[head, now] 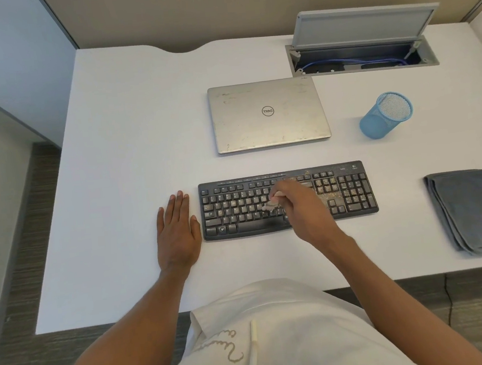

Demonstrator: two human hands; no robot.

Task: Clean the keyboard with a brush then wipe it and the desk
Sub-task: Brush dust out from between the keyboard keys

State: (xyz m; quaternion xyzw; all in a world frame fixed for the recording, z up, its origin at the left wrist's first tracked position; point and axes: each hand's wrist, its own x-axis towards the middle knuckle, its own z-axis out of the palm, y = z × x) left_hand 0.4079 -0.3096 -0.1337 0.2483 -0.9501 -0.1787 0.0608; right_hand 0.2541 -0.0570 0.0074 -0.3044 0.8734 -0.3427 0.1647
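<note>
The keyboard (236,209) lies on the desk (119,165) in front of the person, with the closed laptop (268,114) behind it; the right hand (298,206) is over its middle, fingers curled round a small brush (270,204) whose pale head, blurred here, seems to meet the letter keys; the left hand (176,233) lies flat on the desk just beside the keyboard's left end, fingers straight and holding nothing, and whether the thumb touches the edge cannot be told. The step in hand looks to be the brushing, and it is probably far from done, since a thick patch of crumbs (327,191) sits to the right of the hand, round the navigation keys. To do it well the person would likely work in short strokes along the rows, all in one direction, so that grit leaves the gaps rather than sinking deeper; the bristles should reach between keys with light pressure; the left hand would serve better pressing on the keyboard's frame to stop it sliding. Sweeping debris toward one edge would keep the desk easy to wipe; the folded cloth (474,208) waits well apart at the right, best kept out of the crumbs' path.
</note>
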